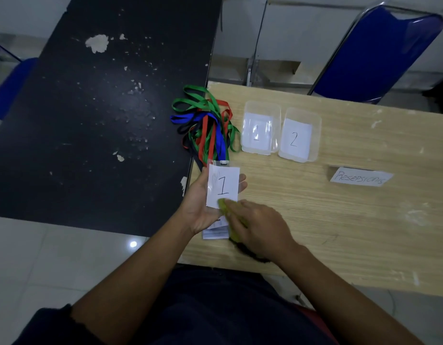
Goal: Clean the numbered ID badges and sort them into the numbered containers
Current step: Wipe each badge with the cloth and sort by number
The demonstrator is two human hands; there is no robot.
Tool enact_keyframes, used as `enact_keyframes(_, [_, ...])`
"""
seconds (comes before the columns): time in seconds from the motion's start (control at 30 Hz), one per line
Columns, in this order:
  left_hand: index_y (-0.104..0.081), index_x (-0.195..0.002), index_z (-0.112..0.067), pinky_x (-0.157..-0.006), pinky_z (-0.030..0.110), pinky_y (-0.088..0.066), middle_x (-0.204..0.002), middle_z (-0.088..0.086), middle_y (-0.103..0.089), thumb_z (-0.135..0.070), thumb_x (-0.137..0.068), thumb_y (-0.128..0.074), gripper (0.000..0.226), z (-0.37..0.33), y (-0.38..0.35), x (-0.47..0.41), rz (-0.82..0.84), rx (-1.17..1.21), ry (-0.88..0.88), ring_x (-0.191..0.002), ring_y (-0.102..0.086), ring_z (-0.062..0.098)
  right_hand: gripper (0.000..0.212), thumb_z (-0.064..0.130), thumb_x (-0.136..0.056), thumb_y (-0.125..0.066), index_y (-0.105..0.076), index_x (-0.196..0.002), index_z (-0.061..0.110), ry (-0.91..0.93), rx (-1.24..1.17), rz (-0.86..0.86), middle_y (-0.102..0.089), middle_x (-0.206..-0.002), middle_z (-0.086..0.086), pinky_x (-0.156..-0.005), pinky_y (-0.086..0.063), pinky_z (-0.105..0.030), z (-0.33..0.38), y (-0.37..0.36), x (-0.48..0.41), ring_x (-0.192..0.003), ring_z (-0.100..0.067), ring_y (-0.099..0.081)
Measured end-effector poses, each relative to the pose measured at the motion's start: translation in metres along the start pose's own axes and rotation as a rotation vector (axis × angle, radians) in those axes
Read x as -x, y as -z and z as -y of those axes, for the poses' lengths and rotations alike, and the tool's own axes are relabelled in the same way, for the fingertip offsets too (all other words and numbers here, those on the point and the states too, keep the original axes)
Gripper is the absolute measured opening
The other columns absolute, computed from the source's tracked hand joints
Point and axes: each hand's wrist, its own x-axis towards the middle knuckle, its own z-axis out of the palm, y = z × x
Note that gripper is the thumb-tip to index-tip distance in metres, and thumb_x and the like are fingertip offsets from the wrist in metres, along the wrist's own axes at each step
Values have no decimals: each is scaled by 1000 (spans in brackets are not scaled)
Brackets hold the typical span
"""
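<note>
While left hand clasps badge 1, right hand grips cloth, largely hidden beneath fingers

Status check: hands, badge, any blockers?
Left hand holds badge 1. Right hand presses cloth on its lower edge. Nothing covers container 1; lanyard pile beside it.

office reception desk, resepsionis sign

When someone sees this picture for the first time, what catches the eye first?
The white badge marked 1 stands out near the middle: the left hand holds it while the right hand presses a yellow-green cloth on its lower edge. Behind it lies a tangle of green, red and blue lanyards, beside the clear container 1 and container 2.
</note>
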Motion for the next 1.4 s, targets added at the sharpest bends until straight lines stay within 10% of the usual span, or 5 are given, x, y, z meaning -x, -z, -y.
enact_keyframes(0.47, [-57,-135,-11,-87,40,-54,-132,16,-63,-59,-101,-32,64,9,-8,0,-27,-130,49,-108,-65,27,30,35,-102,-42,-63,-122,26,-146,-13,-56,-64,-79,-9,-56,-47,-39,-4,9,-19,-68,-29,-59])
enact_keyframes(0.67, [-53,-139,-8,-107,43,-44,-133,18,-62,-56,-101,-37,64,4,-3,-1,-18,-130,47,-117,-62,31,31,35,-99,-46,-60,-127,29,96,-140,35,-62,-73,-4,-48,-41,-33,14,4,-10,-59,-21,-54])
enact_keyframes(0.8, [-54,-139,-16,-112,54,-32,-128,11,-60,-50,-101,-41,53,12,4,0,-11,-112,87,-112,-58,31,32,36,-101,-42,-61,-125,29,-114,-2,-75,-61,-72,-10,-53,-46,-38,-9,8,-34,-64,-32,-57])
enact_keyframes(0.93, [-72,-118,-18,-92,44,-53,-115,10,-70,-50,-102,-42,47,10,1,3,-16,-103,76,-99,-70,27,34,34,-99,-47,-61,-129,31,-106,-149,-110,-64,-71,-9,-56,-48,-38,-5,6,-41,-63,-26,-57])
enact_keyframes(1.4, [-70,-123,-13,-94,40,-53,-123,12,-69,-52,-100,-44,52,0,-3,6,-21,-88,87,-107,-67,26,39,35,-98,-46,-56,-135,27,38,-97,-76,-53,-71,-1,-51,-40,-33,7,3,-35,-64,-26,-54])
